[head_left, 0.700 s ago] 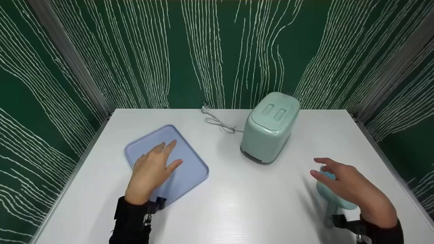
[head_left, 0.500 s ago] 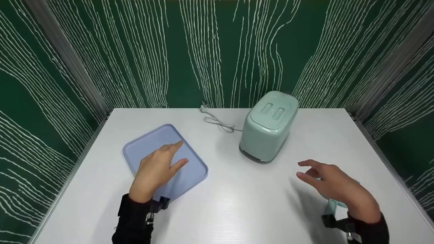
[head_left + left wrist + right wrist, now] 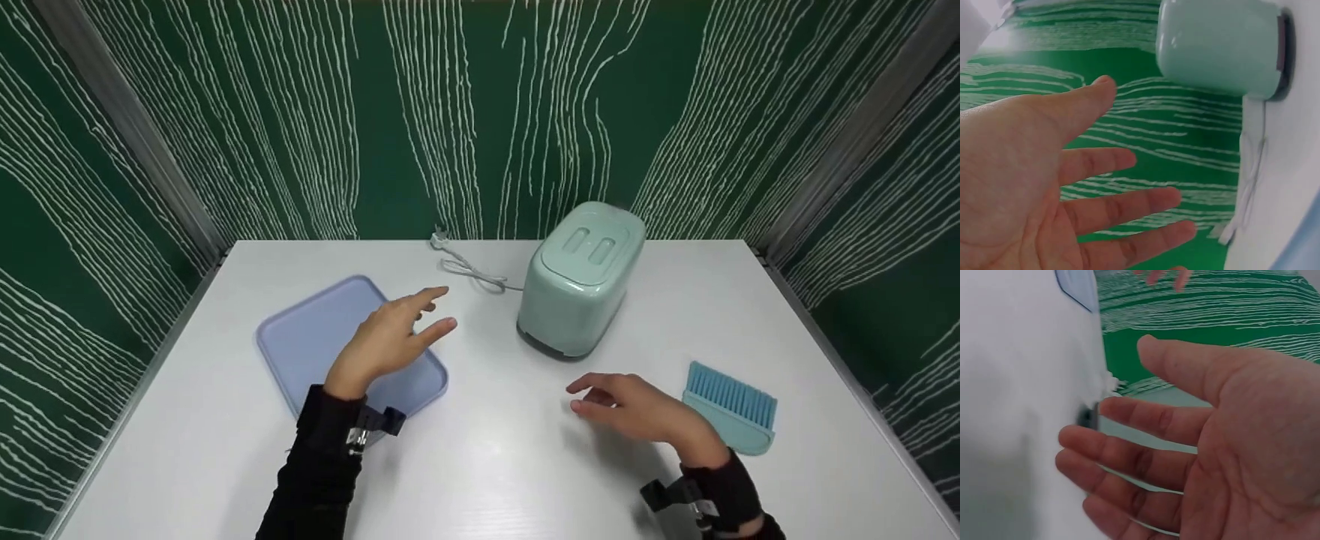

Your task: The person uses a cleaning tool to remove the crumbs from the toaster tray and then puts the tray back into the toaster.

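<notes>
Over the right edge of a lavender tray (image 3: 315, 337) hovers my left hand (image 3: 390, 337), its fingers extended and holding nothing. The left wrist view shows the palm of that hand (image 3: 1022, 174) with spread fingers. My right hand (image 3: 637, 409) is above the table in front of the toaster (image 3: 577, 292), fingers relaxed, palm bare in the right wrist view. The mint-green toaster stands upright with two slots in its lid, apart from both hands. Right of my right hand lies a brush (image 3: 731, 409) with blue bristles; its handle is largely hidden behind the hand and wrist.
A grey power cord (image 3: 476, 274) with a white plug (image 3: 439, 238) runs from the toaster toward the table's back edge. Green panels (image 3: 405, 112) with white wavy lines enclose the white table (image 3: 487, 465) at the back and both sides.
Both hands have moved: the left one rightward and slightly up across the tray, the right one leftward off the brush, which now shows its bristles. The view has shifted slightly.
</notes>
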A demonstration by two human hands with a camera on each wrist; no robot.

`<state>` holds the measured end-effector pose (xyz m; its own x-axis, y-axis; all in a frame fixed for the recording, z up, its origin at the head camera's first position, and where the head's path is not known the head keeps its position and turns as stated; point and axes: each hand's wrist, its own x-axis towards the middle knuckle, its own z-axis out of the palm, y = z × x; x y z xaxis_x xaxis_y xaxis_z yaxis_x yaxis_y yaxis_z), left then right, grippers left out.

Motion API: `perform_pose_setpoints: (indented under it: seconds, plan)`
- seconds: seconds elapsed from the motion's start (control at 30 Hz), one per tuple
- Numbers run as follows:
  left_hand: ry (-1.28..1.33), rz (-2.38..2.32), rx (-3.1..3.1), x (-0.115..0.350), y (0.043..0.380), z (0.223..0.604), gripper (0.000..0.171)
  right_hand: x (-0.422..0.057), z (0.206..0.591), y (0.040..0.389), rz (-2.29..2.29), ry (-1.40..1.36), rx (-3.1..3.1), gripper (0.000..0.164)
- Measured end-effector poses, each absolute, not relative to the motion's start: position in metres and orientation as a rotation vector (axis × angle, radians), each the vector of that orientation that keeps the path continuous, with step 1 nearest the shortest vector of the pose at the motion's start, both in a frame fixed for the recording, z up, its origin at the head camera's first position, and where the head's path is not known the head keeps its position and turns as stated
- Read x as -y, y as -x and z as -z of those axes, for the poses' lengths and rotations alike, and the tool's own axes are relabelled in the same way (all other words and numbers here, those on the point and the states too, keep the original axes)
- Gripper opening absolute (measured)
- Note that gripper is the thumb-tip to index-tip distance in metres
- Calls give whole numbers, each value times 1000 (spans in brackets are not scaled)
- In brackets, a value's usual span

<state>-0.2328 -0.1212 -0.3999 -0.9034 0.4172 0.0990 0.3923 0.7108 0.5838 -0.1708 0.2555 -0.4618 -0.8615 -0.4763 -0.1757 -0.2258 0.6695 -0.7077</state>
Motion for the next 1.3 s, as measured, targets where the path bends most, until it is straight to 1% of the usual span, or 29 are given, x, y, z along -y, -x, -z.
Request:
perform_pose_setpoints:
  seconds: [0.2,0.3,0.47,0.63,0.77,0.9,1.03,1.13,1.3]
  plan:
    - [-655,-1048,-2785,89,255,396,60,-232,493,181,1228,478,-2423,41]
    - [-665,-1120,-2777,68,267,395,58,-222,501,185,1392,332,-2381,43]
    - [-630,-1216,-2777,36,282,395,54,-207,512,191,1750,65,-2097,49]
    - [-560,-1236,-2755,9,291,394,55,-195,511,193,1959,-102,-1847,49]
    - [-509,-1252,-2742,-9,294,396,57,-184,512,194,2129,-201,-1636,41]
    - [-464,-1269,-2728,-22,296,400,64,-171,517,196,2277,-271,-1410,33]
    - [-423,-1320,-2710,-34,297,402,70,-161,521,199,2414,-375,-1270,35]
    - [-398,-1354,-2696,-42,299,403,71,-155,523,203,2516,-454,-1222,34]
    - [-383,-1412,-2682,-54,303,406,70,-147,524,210,2647,-515,-1179,19]
